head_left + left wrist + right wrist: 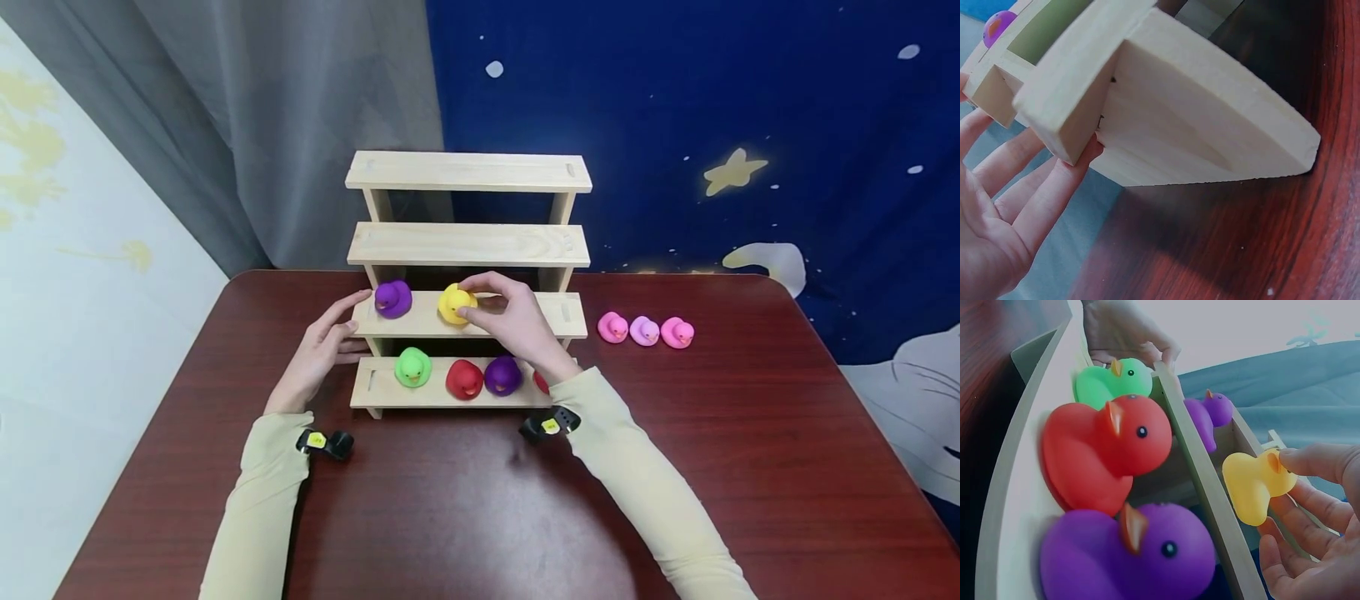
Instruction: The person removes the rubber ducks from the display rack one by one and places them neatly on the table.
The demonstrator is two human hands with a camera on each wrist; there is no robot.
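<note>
1. With the right hand (517, 321) I'm pinching the yellow duck (452, 304) between thumb and fingers.
2. I'm holding that duck at the middle of the second tier (562, 313) up on the rack (468, 244); I'm not managing to tell whether its base is touching the wood.
3. With the left hand (311, 358) I'm touching the rack's left side, the fingers standing apart.
4. A purple duck (393, 302) is sitting near the second tier's left edge.
5. Along the bottom tier (381, 385), left to right, I'm seeing a green duck (412, 367), a red duck (464, 380), another purple duck (503, 376) and, near the right end, another red duck (541, 383), partly hiding behind the right arm (637, 475).
6. Three pink ducks (644, 331) are standing in a row on the table (450, 517), beyond the rack's right edge.
</note>
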